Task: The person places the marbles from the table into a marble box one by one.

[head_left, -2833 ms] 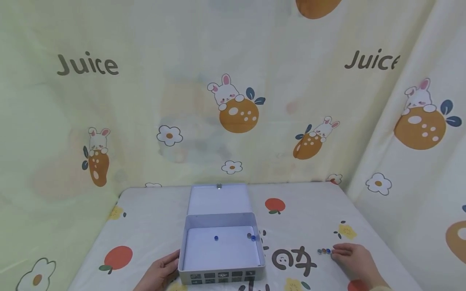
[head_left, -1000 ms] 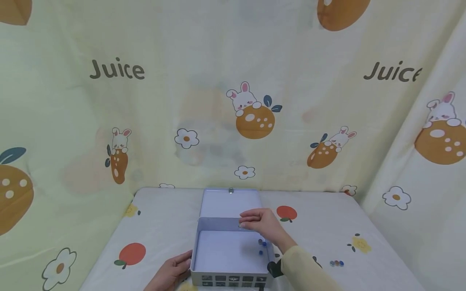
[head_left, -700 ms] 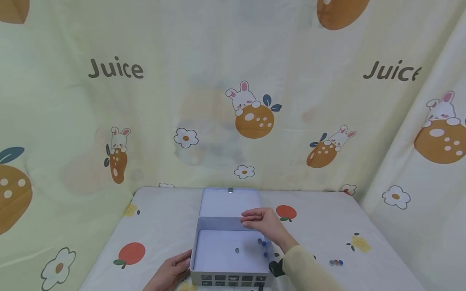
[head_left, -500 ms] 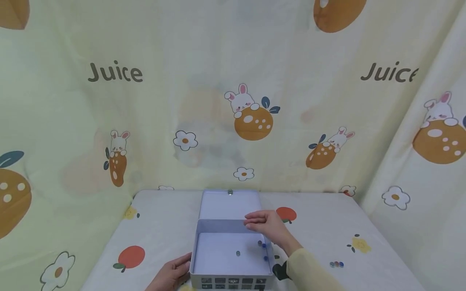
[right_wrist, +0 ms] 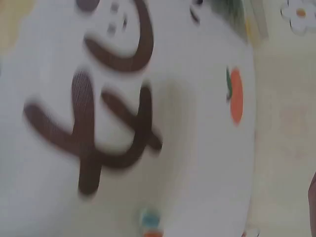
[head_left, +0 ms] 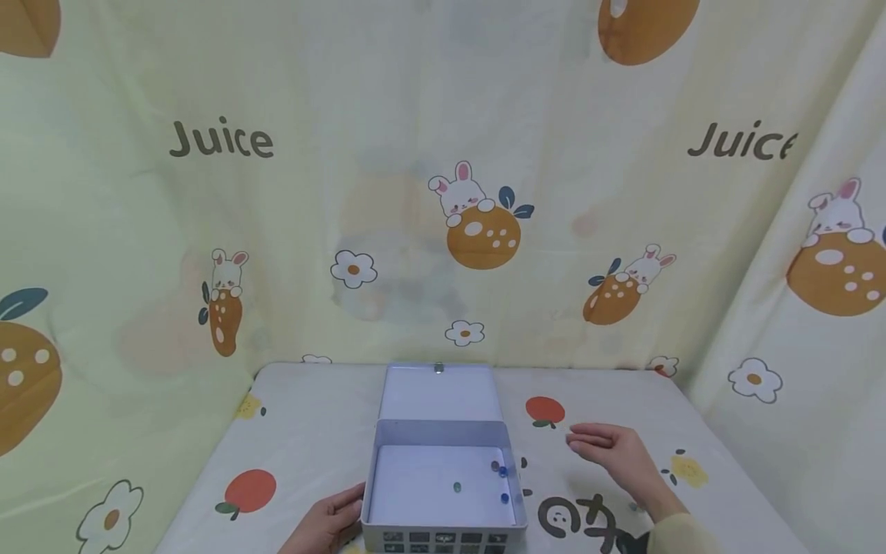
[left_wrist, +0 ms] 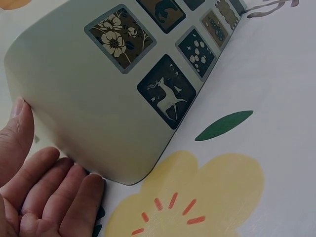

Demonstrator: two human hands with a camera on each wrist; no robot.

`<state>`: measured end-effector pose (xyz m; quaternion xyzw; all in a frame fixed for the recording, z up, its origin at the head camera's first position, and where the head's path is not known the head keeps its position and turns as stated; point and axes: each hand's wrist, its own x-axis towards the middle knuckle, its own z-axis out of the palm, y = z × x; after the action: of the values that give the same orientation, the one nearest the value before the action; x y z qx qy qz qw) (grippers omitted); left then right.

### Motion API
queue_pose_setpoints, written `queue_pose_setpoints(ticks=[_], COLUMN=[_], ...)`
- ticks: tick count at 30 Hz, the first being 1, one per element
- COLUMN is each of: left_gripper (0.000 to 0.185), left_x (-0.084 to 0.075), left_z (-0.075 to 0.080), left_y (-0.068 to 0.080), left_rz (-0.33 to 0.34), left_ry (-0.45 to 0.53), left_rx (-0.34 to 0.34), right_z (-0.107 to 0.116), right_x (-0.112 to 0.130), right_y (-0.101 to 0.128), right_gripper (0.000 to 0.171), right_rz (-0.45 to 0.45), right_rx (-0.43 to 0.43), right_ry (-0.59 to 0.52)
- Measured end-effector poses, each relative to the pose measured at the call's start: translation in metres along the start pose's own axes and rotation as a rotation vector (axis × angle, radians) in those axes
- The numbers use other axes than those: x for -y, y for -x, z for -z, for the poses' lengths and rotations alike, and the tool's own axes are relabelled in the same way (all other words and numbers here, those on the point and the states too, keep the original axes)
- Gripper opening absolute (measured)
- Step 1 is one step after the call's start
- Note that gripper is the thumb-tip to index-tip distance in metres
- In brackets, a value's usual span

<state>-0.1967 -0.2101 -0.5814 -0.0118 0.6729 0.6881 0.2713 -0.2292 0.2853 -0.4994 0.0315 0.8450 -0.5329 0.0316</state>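
Note:
An open light-coloured box (head_left: 444,531) stands on the table, with its lid (head_left: 441,392) laid back behind it. Inside lie a greenish clear marble (head_left: 457,487) near the middle, and two blue marbles and a brownish marble (head_left: 494,465) toward the right wall. My left hand (head_left: 325,522) rests against the box's left side, thumb and loosely bent fingers touching its outer wall. To the right of the box my right hand (head_left: 616,454) is above the table, fingers nearly straight, with nothing seen in them. Below its wrist, a small group of marbles (right_wrist: 149,218) is mostly hidden in the head view.
A white patterned cloth (head_left: 311,431) printed with fruit and lettering covers the table. Behind and on both sides hangs a curtain (head_left: 388,323) with rabbits and oranges. Small picture squares (left_wrist: 168,94) decorate the box's front.
My right hand has brought a clear marble from the table group over the box and let it drop in. It has since moved back right, out over the cloth. The left hand stays put.

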Motion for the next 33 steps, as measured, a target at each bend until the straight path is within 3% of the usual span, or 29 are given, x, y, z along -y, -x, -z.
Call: queue_pose_setpoints(ticks=[5,11,21,28,33], left_gripper=[0.083,0.085,0.081,0.083,0.085], left_x=[0.002,0.002,0.003,0.002,0.001], left_z=[0.002,0.005,0.002,0.002,0.002], left_y=[0.001,0.003,0.002,0.001,0.001], left_rz=[0.0,0.011,0.002,0.01,0.013], left_ry=[0.0,0.008,0.015,0.019,0.013], left_rx=[0.01,0.006,-0.011,0.001,0.01], right_z=[0.042,0.067,0.077,0.077,0.074], right_x=[-0.029,-0.056,-0.102,-0.119,-0.13], right_y=[0.012,0.019,0.021,0.022,0.02], right_gripper=[0.061,0.064,0.045,0.04,0.037], right_rz=[-0.064,-0.085,-0.169,-0.232,-0.226], right_rx=[-0.03,-0.044,-0.054,-0.038,-0.029], right_ry=[0.0,0.131,0.343,0.317,0.341])
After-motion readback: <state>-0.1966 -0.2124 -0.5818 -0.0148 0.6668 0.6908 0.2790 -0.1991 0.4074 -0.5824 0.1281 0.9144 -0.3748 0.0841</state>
